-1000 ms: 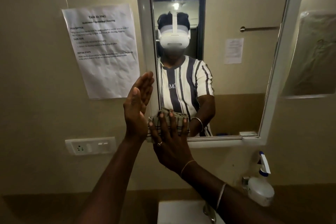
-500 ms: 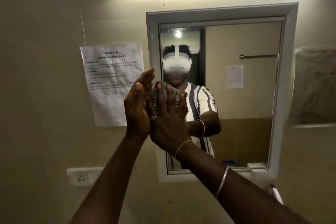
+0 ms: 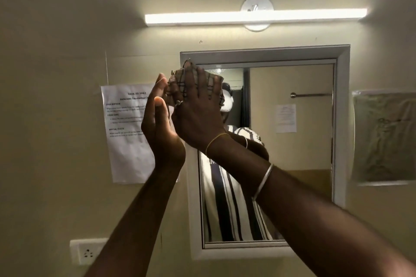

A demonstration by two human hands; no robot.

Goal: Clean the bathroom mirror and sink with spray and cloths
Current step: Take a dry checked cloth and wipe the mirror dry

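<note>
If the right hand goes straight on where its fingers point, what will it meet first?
Probably the mirror frame, its top bar, just above the cloth that the right hand presses flat.

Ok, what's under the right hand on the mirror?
The right hand presses a checked cloth flat against the top left corner of the mirror. The patch of mirror behind the cloth is covered, so its state cannot be seen.

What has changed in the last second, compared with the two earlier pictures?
The right hand slid the cloth up the left side of the mirror, from the bottom corner to the top corner, still pressing it flat. The left hand rose beside it, open, holding nothing. Nothing was taken or let go; the notice on the wall stayed.
</note>
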